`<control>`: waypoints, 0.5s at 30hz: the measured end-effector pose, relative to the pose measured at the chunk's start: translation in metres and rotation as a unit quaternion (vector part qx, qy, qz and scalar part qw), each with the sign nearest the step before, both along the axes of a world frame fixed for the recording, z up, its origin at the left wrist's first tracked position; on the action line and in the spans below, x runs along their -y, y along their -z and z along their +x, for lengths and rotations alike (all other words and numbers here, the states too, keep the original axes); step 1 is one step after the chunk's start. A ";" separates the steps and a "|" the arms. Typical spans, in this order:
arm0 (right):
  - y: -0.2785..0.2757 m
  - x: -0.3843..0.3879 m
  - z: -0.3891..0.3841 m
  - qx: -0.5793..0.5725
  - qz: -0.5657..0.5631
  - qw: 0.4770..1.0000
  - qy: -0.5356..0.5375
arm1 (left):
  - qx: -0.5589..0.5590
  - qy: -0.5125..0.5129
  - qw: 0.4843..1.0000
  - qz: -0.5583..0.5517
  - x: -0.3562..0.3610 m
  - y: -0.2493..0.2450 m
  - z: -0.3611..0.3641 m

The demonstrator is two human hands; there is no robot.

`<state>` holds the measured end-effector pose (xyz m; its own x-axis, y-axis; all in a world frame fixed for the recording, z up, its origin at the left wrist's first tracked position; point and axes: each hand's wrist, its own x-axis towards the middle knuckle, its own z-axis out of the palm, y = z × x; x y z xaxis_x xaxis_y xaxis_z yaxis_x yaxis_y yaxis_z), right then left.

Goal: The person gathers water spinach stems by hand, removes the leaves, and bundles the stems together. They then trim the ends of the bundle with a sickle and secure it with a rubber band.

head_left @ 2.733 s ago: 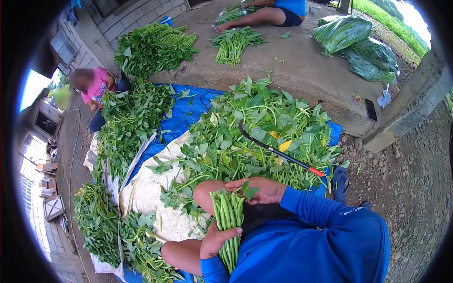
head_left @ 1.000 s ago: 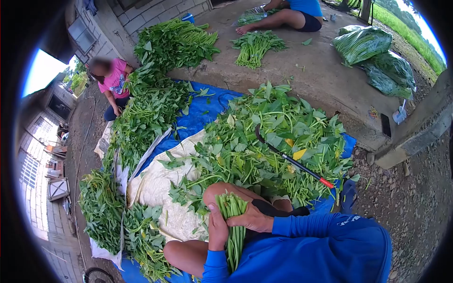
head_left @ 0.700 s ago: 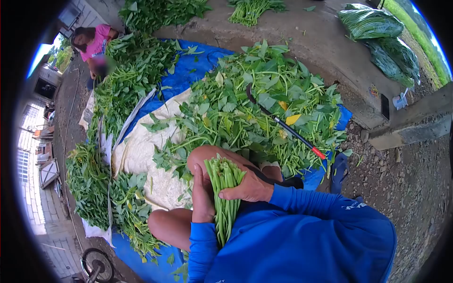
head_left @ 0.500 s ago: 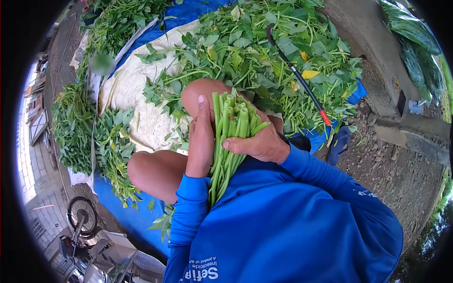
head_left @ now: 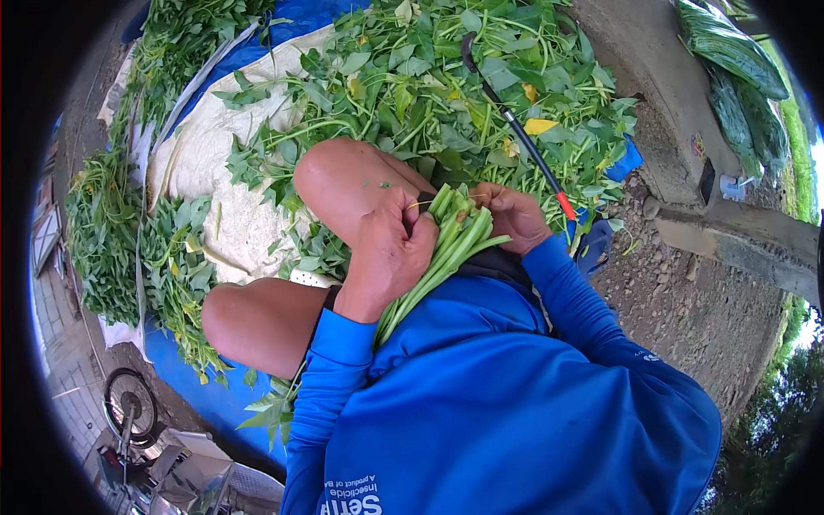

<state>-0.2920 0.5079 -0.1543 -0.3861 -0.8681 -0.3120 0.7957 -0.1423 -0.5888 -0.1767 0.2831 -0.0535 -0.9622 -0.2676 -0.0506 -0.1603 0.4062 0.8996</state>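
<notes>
A bundle of green stems point(head_left: 446, 249) lies slantwise across my lap, its cut ends pointing up and away from me. My left hand point(head_left: 393, 249) is at the bundle's left side, fingers curled and pinched on a thin yellowish strand point(head_left: 421, 202) that runs toward the stem tops. On the right side, my right hand point(head_left: 515, 216) is closed in a pinch near the cut ends; what its fingertips hold is too small to make out.
Leafy cut greens point(head_left: 412, 94) cover a pale sack point(head_left: 257, 129) and blue tarp point(head_left: 202, 378). A black pole with a red tip point(head_left: 532, 150) lies on them. More greens point(head_left: 107, 240) are heaped left. Wrapped green bundles point(head_left: 738, 51) rest upper right; a wheel point(head_left: 130, 403) stands lower left.
Both hands have left their flat and wrapped hold on the bundle and are now pinched beside its top. The bundle leans more to the right. A thin strand now shows; the view has shifted slightly.
</notes>
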 end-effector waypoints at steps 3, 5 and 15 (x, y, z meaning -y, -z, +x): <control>0.031 -0.005 0.010 0.191 -0.203 0.954 0.114 | 0.009 0.023 1.000 -0.017 -0.003 -0.002 -0.006; 0.036 -0.027 0.020 0.272 -0.223 0.934 0.066 | 0.024 0.036 0.999 -0.022 -0.006 -0.008 -0.001; -0.124 -0.087 -0.022 -0.091 -0.188 0.978 -0.022 | 0.023 -0.022 0.993 -0.110 0.008 0.001 -0.002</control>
<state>-0.3140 0.5948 -0.0303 -0.3647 -0.9255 0.1026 0.6927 -0.3433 -0.6343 -0.1784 0.2751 -0.0547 -0.9472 -0.3191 -0.0303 -0.2214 0.5830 0.7817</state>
